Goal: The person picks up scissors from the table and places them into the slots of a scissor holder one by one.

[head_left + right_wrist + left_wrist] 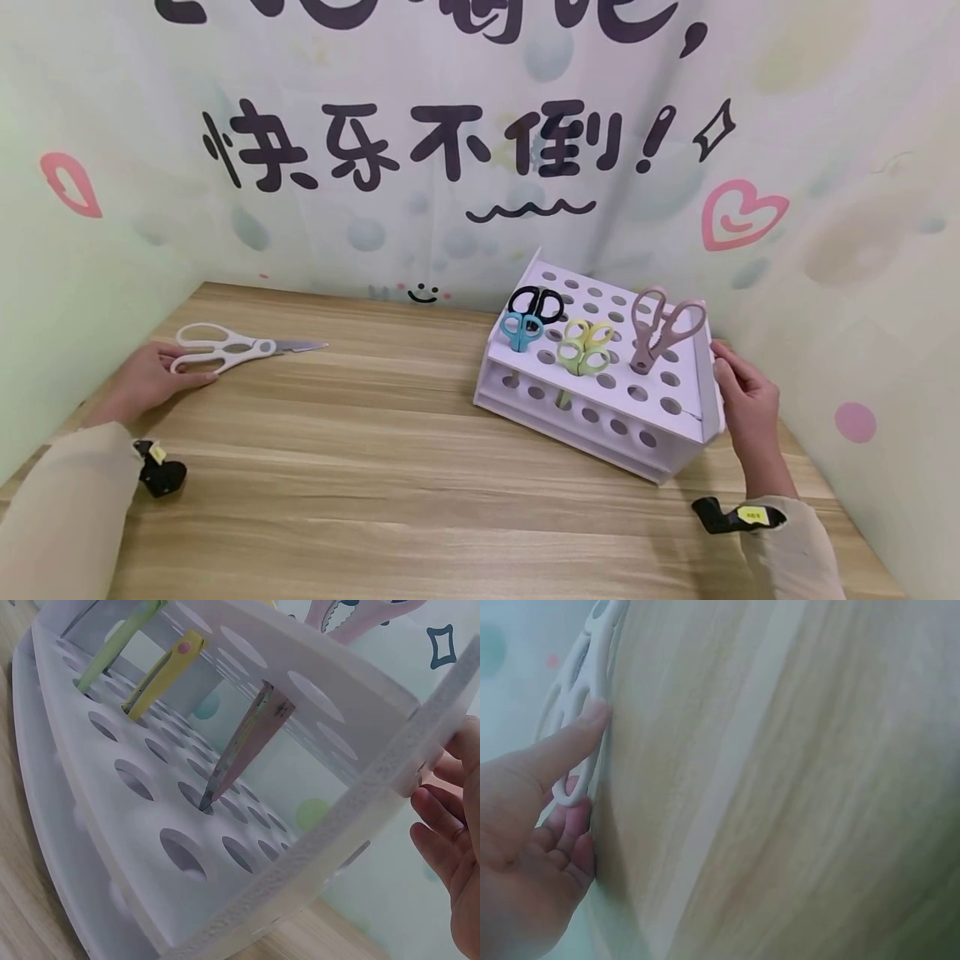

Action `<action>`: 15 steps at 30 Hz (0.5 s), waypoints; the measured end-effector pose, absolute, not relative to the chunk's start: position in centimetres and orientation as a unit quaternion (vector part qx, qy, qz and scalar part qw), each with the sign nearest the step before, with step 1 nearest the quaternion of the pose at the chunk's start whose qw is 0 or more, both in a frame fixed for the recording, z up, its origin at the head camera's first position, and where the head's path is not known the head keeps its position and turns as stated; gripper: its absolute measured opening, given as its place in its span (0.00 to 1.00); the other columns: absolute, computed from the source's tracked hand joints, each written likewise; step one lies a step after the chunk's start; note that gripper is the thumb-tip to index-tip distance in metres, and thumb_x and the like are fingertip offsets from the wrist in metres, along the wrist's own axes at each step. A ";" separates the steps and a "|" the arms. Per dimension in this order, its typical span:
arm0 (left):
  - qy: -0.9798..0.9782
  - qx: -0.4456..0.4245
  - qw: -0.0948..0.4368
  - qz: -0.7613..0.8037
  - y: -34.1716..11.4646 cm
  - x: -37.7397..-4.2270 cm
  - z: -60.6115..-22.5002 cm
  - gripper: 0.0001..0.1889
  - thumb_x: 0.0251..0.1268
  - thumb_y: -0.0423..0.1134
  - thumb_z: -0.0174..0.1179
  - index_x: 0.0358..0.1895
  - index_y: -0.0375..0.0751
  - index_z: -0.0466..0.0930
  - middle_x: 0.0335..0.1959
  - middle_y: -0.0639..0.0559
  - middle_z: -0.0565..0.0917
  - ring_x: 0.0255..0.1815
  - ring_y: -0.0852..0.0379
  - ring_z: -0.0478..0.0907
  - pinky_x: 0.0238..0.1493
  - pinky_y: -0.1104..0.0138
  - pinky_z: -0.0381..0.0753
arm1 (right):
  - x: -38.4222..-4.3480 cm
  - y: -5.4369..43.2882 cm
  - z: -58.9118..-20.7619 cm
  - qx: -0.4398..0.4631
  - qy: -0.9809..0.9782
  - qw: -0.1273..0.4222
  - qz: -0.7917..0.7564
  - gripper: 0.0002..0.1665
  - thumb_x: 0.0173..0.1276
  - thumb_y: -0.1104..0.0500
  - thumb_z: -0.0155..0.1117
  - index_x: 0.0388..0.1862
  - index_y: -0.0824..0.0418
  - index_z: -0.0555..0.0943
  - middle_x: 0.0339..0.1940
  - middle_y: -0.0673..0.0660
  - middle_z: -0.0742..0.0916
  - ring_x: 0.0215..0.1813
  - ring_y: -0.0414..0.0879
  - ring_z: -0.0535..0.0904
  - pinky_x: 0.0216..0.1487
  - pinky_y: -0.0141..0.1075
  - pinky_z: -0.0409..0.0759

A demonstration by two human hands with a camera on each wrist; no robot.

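Observation:
My left hand (153, 379) is at the left of the table, holding one handle loop of white kitchen scissors (262, 348). The thumb lies on the loop and the fingers curl beneath it in the left wrist view; the blades point right. My right hand (750, 404) grips the right side panel of a white rack (686, 423) with rows of round holes. Standing in the rack are black scissors (553, 307), small blue scissors (522, 332), yellow scissors (600, 332), green scissors (583, 358) and pinkish-brown scissors (648, 346), handles up.
The wooden table (337, 483) runs between both hands. Behind it hangs a printed cloth (420, 242) with large dark characters, close to the rack's back. Each wrist carries a small black camera, such as the left one (163, 477).

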State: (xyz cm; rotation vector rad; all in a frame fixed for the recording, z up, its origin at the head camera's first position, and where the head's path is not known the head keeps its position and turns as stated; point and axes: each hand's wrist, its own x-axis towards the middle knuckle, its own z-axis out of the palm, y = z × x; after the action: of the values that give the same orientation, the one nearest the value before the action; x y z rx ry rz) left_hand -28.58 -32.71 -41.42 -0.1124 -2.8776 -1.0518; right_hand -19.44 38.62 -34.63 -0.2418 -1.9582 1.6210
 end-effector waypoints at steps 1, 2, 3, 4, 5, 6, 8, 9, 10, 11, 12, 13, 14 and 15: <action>-0.940 -0.035 0.038 -0.338 -32.7 -28.5 -41.3 0.19 0.51 0.45 0.68 0.23 0.34 0.71 0.16 0.53 0.67 0.19 0.61 0.62 0.20 0.69 0.61 | -19.5 38.6 -34.6 -0.089 -0.734 0.290 0.608 0.18 0.64 0.60 0.61 0.54 0.60 0.79 0.44 0.39 0.82 0.48 0.32 0.75 0.38 0.18 0.73; -0.941 -0.031 0.034 -0.335 -32.7 -28.4 -41.2 0.21 0.51 0.47 0.68 0.26 0.31 0.72 0.18 0.51 0.69 0.22 0.59 0.63 0.21 0.69 0.61 | -19.5 38.6 -34.6 -0.087 -0.735 0.289 0.607 0.18 0.64 0.60 0.60 0.54 0.60 0.79 0.44 0.39 0.82 0.48 0.32 0.75 0.38 0.18 0.73; -0.942 -0.024 0.029 -0.334 -32.7 -28.4 -41.1 0.24 0.51 0.49 0.67 0.31 0.27 0.73 0.22 0.48 0.71 0.25 0.56 0.64 0.24 0.68 0.62 | -19.4 38.6 -34.6 -0.086 -0.736 0.288 0.607 0.18 0.64 0.60 0.60 0.54 0.60 0.79 0.44 0.39 0.82 0.48 0.32 0.75 0.38 0.18 0.73; -0.943 -0.019 0.025 -0.331 -32.7 -28.3 -41.0 0.27 0.52 0.50 0.67 0.37 0.25 0.73 0.26 0.45 0.72 0.29 0.53 0.65 0.26 0.68 0.63 | -19.4 38.6 -34.6 -0.085 -0.736 0.287 0.607 0.18 0.65 0.60 0.60 0.54 0.60 0.79 0.44 0.39 0.82 0.48 0.32 0.75 0.39 0.18 0.73; -0.943 -0.015 0.020 -0.332 -32.8 -28.3 -40.9 0.30 0.52 0.51 0.66 0.43 0.23 0.72 0.30 0.42 0.72 0.32 0.51 0.65 0.28 0.68 0.63 | -19.4 38.6 -34.6 -0.084 -0.737 0.287 0.606 0.19 0.65 0.60 0.60 0.54 0.60 0.79 0.44 0.39 0.82 0.48 0.32 0.75 0.39 0.17 0.73; -0.943 -0.011 0.016 -0.332 -32.8 -28.2 -40.8 0.33 0.52 0.52 0.66 0.48 0.21 0.71 0.33 0.39 0.72 0.34 0.49 0.64 0.30 0.67 0.63 | -19.4 38.6 -34.6 -0.085 -0.738 0.286 0.606 0.19 0.65 0.60 0.60 0.54 0.60 0.79 0.44 0.39 0.82 0.48 0.32 0.75 0.39 0.17 0.73; -0.942 -0.005 0.009 -0.335 -33.0 -28.2 -40.7 0.38 0.53 0.53 0.65 0.54 0.19 0.68 0.37 0.36 0.72 0.37 0.47 0.64 0.31 0.67 0.64 | -19.4 38.6 -34.5 -0.085 -0.741 0.283 0.603 0.19 0.65 0.59 0.60 0.55 0.60 0.79 0.45 0.38 0.82 0.48 0.32 0.75 0.39 0.17 0.73; -0.942 -0.003 0.006 -0.336 -33.1 -28.2 -40.6 0.39 0.53 0.53 0.65 0.54 0.19 0.67 0.38 0.35 0.72 0.38 0.47 0.64 0.32 0.67 0.64 | -19.4 38.6 -34.5 -0.087 -0.742 0.283 0.602 0.19 0.65 0.59 0.60 0.55 0.60 0.79 0.44 0.38 0.82 0.48 0.32 0.75 0.39 0.17 0.72; -0.943 -0.004 0.007 -0.334 -33.1 -28.2 -40.5 0.38 0.53 0.53 0.65 0.55 0.19 0.67 0.38 0.36 0.73 0.38 0.47 0.64 0.32 0.67 0.65 | -19.3 38.6 -34.5 -0.088 -0.742 0.283 0.601 0.19 0.65 0.59 0.60 0.55 0.59 0.79 0.44 0.38 0.82 0.48 0.32 0.74 0.39 0.17 0.72; -0.942 -0.004 0.007 -0.335 -33.2 -28.2 -40.4 0.38 0.53 0.53 0.65 0.55 0.19 0.68 0.38 0.34 0.75 0.39 0.46 0.66 0.32 0.66 0.66 | -19.3 38.6 -34.5 -0.090 -0.743 0.283 0.599 0.19 0.65 0.59 0.60 0.55 0.59 0.79 0.44 0.38 0.82 0.48 0.32 0.74 0.39 0.17 0.72; -0.942 -0.006 0.005 -0.336 -33.3 -28.2 -40.3 0.39 0.53 0.53 0.65 0.55 0.19 0.68 0.40 0.31 0.75 0.40 0.44 0.67 0.33 0.65 0.67 | -19.3 38.5 -34.5 -0.091 -0.744 0.283 0.598 0.19 0.65 0.59 0.60 0.55 0.59 0.78 0.44 0.38 0.82 0.48 0.32 0.74 0.39 0.17 0.72; -0.941 -0.009 0.002 -0.338 -33.4 -28.2 -40.2 0.39 0.53 0.53 0.65 0.55 0.19 0.67 0.42 0.28 0.75 0.42 0.41 0.68 0.35 0.62 0.69 | -19.3 38.5 -34.5 -0.091 -0.744 0.282 0.598 0.19 0.65 0.59 0.60 0.55 0.60 0.78 0.44 0.38 0.82 0.48 0.32 0.74 0.39 0.17 0.72; -0.941 -0.013 0.000 -0.339 -33.5 -28.2 -40.0 0.39 0.54 0.52 0.64 0.56 0.19 0.67 0.44 0.26 0.75 0.45 0.39 0.69 0.36 0.60 0.69 | -19.3 38.5 -34.5 -0.092 -0.744 0.282 0.598 0.19 0.65 0.59 0.60 0.55 0.60 0.78 0.44 0.38 0.82 0.48 0.32 0.74 0.39 0.17 0.72; -0.940 -0.016 -0.001 -0.341 -33.6 -28.2 -39.9 0.38 0.54 0.52 0.64 0.56 0.20 0.67 0.46 0.25 0.75 0.46 0.40 0.70 0.37 0.60 0.70 | -19.3 38.5 -34.5 -0.092 -0.744 0.282 0.598 0.20 0.65 0.59 0.60 0.55 0.60 0.78 0.44 0.38 0.82 0.48 0.32 0.74 0.39 0.17 0.72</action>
State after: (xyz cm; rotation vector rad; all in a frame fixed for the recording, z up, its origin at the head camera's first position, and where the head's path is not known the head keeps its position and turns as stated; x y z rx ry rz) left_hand -28.22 -33.59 -39.88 -0.0504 -2.9557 -1.0718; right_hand -19.26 38.54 -34.52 -0.2476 -1.9939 1.6014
